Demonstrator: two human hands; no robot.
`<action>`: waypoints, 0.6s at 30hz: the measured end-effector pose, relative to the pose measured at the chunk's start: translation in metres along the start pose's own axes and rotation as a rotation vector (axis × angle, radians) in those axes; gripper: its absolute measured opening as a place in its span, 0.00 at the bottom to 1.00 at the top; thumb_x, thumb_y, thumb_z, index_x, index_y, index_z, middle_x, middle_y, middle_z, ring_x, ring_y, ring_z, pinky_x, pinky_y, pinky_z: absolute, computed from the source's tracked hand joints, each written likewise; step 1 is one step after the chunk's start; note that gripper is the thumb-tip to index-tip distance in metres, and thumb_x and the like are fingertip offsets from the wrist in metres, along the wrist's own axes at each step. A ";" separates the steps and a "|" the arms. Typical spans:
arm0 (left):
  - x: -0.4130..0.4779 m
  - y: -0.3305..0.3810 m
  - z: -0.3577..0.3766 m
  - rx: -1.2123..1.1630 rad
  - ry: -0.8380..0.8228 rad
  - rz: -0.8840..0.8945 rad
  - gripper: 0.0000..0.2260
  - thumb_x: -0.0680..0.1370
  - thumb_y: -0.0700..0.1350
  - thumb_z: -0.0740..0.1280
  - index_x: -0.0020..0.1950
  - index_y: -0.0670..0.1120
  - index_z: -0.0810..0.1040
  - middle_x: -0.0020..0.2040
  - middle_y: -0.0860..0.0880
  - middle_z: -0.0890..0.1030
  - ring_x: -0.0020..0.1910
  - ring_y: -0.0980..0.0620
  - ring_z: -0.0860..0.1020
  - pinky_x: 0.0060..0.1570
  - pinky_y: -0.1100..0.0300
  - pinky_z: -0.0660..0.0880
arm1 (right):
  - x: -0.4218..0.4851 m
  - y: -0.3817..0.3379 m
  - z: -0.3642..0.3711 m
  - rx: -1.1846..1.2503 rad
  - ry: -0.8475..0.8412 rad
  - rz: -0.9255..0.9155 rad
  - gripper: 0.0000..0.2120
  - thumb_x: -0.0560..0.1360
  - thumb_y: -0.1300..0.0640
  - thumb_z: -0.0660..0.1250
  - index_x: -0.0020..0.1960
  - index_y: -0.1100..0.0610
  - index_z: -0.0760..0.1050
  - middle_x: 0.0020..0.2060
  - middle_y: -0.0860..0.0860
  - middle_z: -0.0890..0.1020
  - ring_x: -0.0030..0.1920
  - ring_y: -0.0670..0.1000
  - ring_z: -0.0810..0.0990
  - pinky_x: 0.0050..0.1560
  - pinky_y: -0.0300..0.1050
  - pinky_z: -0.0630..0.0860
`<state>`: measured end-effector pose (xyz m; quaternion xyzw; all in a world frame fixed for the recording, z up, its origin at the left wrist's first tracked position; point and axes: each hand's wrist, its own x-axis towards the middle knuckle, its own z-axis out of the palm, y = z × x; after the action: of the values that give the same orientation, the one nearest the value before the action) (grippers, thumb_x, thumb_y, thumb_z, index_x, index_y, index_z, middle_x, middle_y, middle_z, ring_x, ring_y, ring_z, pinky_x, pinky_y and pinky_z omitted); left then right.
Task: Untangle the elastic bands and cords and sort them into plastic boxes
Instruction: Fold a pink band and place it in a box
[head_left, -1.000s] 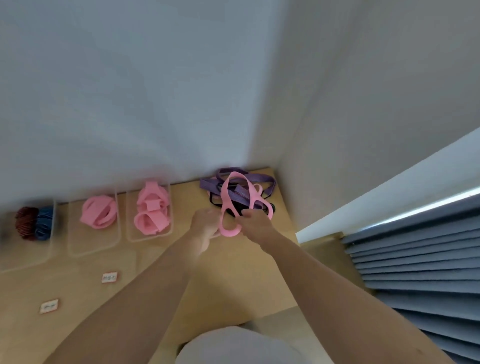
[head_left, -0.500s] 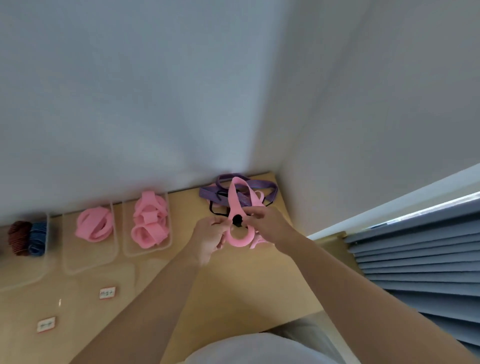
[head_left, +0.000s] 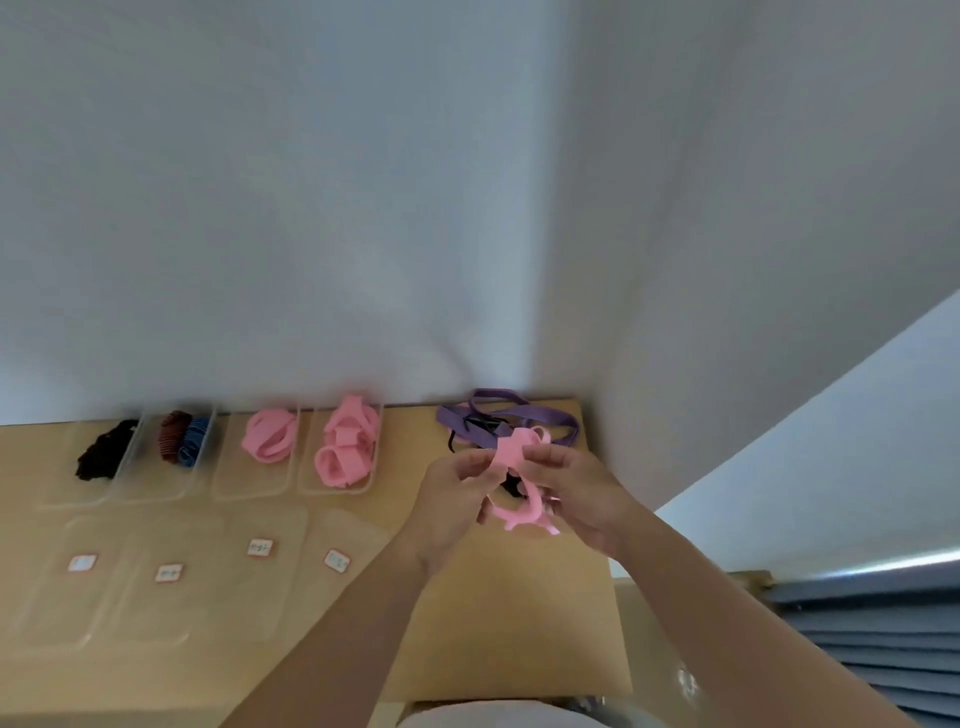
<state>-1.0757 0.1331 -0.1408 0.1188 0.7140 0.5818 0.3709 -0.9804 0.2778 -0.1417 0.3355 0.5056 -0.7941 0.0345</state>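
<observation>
Pink elastic band (head_left: 509, 451) pinched between curled fingers of my left hand (head_left: 451, 501) and right hand (head_left: 574, 493), above wooden table (head_left: 519, 623), purple tangle (head_left: 524, 414) behind, four clear boxes (head_left: 254, 488), four labelled lids (head_left: 260, 584).

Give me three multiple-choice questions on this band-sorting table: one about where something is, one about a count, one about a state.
1. Where do the purple bands lie? A on a labelled lid; B on the table, in its far right corner; C on the floor.
2. How many clear plastic boxes stand along the wall? A two; B four; C six.
3. What holds the loose pink band? A nothing, it lies flat; B one hand alone; C the left hand and the right hand together.
Key: 1 B, they lie by the wall corner beyond the hands. 2 B, four stand side by side. 3 C, fingers of both pinch it.
</observation>
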 end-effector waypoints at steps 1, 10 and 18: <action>-0.005 0.006 0.003 0.011 0.014 0.027 0.08 0.82 0.38 0.67 0.52 0.45 0.86 0.35 0.54 0.83 0.27 0.54 0.70 0.28 0.63 0.68 | -0.004 -0.004 -0.001 0.003 -0.027 -0.021 0.10 0.80 0.63 0.69 0.60 0.63 0.80 0.55 0.65 0.83 0.44 0.60 0.82 0.45 0.60 0.83; -0.039 0.052 0.016 0.070 0.221 0.166 0.03 0.80 0.49 0.73 0.50 0.52 0.86 0.32 0.61 0.80 0.27 0.64 0.71 0.31 0.70 0.67 | -0.040 -0.043 0.005 -0.122 -0.037 -0.205 0.07 0.77 0.56 0.74 0.55 0.51 0.84 0.55 0.54 0.83 0.49 0.53 0.85 0.35 0.58 0.83; -0.058 0.090 -0.006 0.268 0.244 0.451 0.12 0.76 0.45 0.76 0.44 0.64 0.85 0.46 0.58 0.80 0.36 0.63 0.74 0.38 0.71 0.70 | -0.067 -0.067 0.032 -0.355 0.131 -0.540 0.08 0.75 0.55 0.76 0.42 0.41 0.85 0.60 0.41 0.76 0.51 0.39 0.81 0.46 0.30 0.76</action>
<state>-1.0632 0.1207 -0.0350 0.2518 0.7794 0.5600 0.1245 -0.9707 0.2648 -0.0428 0.2284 0.7079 -0.6509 -0.1517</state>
